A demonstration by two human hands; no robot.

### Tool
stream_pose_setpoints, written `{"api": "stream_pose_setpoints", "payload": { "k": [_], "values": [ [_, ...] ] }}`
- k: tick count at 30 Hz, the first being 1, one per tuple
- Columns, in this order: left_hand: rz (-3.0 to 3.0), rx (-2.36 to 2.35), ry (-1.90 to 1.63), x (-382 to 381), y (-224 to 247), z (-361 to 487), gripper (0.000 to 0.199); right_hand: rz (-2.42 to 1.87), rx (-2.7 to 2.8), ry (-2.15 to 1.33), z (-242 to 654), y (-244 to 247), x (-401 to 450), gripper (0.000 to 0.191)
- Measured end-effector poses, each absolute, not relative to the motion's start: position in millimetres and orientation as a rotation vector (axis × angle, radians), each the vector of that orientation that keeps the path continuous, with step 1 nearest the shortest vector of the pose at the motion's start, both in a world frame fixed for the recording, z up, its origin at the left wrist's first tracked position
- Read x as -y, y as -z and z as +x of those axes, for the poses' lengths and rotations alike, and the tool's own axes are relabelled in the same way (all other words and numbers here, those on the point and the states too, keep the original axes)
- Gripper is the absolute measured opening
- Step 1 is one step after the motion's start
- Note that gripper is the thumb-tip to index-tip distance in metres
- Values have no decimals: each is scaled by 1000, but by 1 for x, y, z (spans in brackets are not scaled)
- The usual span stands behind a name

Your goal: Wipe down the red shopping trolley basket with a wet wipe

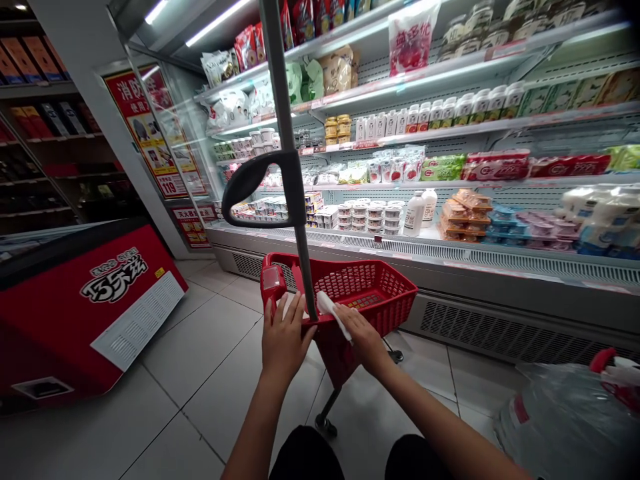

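Observation:
A small red plastic shopping cart (395, 303) with a slatted basket stands in front of me. From its near end rises a grey pole (285, 93) with a black loop handle (227, 200). My left hand (285, 337) rests on the cart's near left edge, left of the pole, fingers stretched out and thumb apart. Something white shows behind its fingertips; I cannot make out what it is. Right of the pole, my right hand (363, 337) presses a folded white cloth (330, 310) against the near rim. The fingers of that hand lie close together over the cloth.
A refrigerated display case (500, 267) full of yogurt, bottles and bags runs behind the cart. To the left stands a red chest freezer (65, 320). Large clear water bottles (555, 413) are on the floor at right. Cart wheels (326, 425) rest on tile floor (215, 380).

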State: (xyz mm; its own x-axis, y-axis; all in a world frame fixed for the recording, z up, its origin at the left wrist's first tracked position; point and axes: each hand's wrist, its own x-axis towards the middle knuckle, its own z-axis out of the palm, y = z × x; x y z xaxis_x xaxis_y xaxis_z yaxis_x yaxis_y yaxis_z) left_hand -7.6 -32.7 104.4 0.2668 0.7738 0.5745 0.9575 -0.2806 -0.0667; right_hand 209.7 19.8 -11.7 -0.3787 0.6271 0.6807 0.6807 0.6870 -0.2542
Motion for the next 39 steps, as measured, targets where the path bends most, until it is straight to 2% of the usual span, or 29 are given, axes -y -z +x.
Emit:
{"api": "stream_pose_setpoints", "payload": {
  "k": [4,7,13,17,22,25,28,33,36,39],
  "values": [
    [-2059,1594,587,27,-96,-18,53,-1203,2057,157,263,44,-43,81],
    [-2003,1636,594,24,-84,-16,51,-1318,2019,163,267,49,-45,83],
    [-1999,1640,608,21,-75,-17,61,-1049,2064,33,166,9,-13,93],
    [-2035,1612,641,19,-75,-27,70,-896,2075,105,130,-6,1,89],
    [-1971,1622,764,15,-72,-38,85,-1015,2078,277,190,30,-13,84],
    [-1949,1584,831,19,-72,-39,89,-1172,2042,338,243,55,-23,79],
    [-1947,1521,856,23,-70,-34,90,-1316,2021,325,265,60,-28,77],
    [-1984,1467,719,19,-50,-11,76,-1264,2120,205,202,26,-20,77],
    [-2066,1419,620,14,-37,-1,76,-1114,2165,220,153,10,-13,78],
    [-2119,1422,591,12,-33,1,76,-1049,2163,264,148,16,-13,75]
  ]
}}
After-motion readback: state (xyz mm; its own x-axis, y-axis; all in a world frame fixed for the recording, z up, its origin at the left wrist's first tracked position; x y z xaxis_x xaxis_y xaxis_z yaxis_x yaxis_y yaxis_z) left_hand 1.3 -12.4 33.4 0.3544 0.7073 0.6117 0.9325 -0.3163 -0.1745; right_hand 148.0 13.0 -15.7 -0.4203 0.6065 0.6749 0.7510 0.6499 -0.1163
